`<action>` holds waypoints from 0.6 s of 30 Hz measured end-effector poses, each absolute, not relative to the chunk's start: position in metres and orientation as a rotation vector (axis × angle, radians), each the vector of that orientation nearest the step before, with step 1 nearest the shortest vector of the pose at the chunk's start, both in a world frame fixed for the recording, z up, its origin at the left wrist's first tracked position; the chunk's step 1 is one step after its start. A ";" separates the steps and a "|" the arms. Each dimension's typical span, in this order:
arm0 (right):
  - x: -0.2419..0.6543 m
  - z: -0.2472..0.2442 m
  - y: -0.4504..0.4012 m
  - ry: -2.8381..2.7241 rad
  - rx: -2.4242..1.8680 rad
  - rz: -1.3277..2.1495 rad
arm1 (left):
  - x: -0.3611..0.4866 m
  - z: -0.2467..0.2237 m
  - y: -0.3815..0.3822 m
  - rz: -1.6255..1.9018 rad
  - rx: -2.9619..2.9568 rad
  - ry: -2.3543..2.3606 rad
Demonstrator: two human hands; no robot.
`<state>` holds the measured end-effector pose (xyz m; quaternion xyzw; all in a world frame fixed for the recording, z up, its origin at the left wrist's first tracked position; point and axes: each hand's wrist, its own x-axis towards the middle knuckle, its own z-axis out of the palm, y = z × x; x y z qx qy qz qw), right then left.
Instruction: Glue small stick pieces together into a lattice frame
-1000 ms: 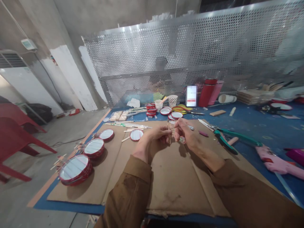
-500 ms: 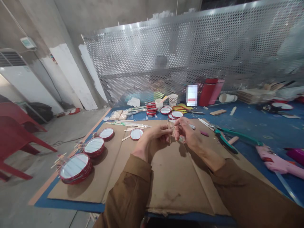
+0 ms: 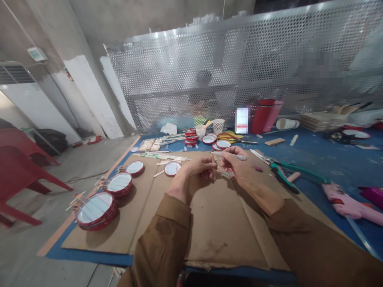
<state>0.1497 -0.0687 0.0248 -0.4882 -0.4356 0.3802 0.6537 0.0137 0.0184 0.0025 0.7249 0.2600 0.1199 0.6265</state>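
Observation:
My left hand [image 3: 201,168] is closed, with a small upright wooden stick [image 3: 213,169] pinched between thumb and fingers. Close beside it on the right, my right hand [image 3: 235,164] is closed around a slim grey-white pen [image 3: 240,157]. The pen's thin end points left, above the top of the stick. Below the fingers lies a small cluster of pinkish and greenish bits [image 3: 225,172], partly hidden and too small to name. Both hands are over a cardboard sheet [image 3: 221,227].
Red-rimmed drum-like discs [image 3: 95,208] with sticks line the left side. Wooden sticks [image 3: 161,156], paper cups [image 3: 218,126], a phone [image 3: 241,119] and a red bottle [image 3: 262,116] stand or lie behind. Teal-handled pliers [image 3: 284,177] and a pink glue gun [image 3: 344,201] lie right.
My right hand's fingers have drawn together, and more of the pen now shows across them. My left hand stays almost where it was, still on the wooden stick.

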 end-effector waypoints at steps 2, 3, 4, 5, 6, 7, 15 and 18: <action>0.149 0.026 -0.070 -1.016 -1.163 0.787 | 0.014 0.001 0.017 0.295 1.641 0.595; 0.148 0.026 -0.070 -1.028 -1.188 0.745 | 0.014 0.000 0.016 0.301 1.632 0.597; 0.149 0.026 -0.070 -1.034 -1.205 0.701 | 0.014 0.000 0.016 0.308 1.628 0.600; 0.149 0.026 -0.070 -1.034 -1.211 0.658 | 0.014 -0.001 0.016 0.312 1.628 0.601; 0.149 0.025 -0.070 -1.037 -1.208 0.626 | 0.014 -0.001 0.016 0.311 1.633 0.600; 0.150 0.025 -0.070 -1.047 -1.201 0.609 | 0.014 0.000 0.017 0.304 1.642 0.600; 0.147 0.021 -0.072 -1.202 -1.169 0.648 | 0.015 0.002 0.024 0.253 1.698 0.554; 0.148 0.019 -0.072 -1.224 -1.190 0.580 | 0.015 0.003 0.024 0.249 1.687 0.577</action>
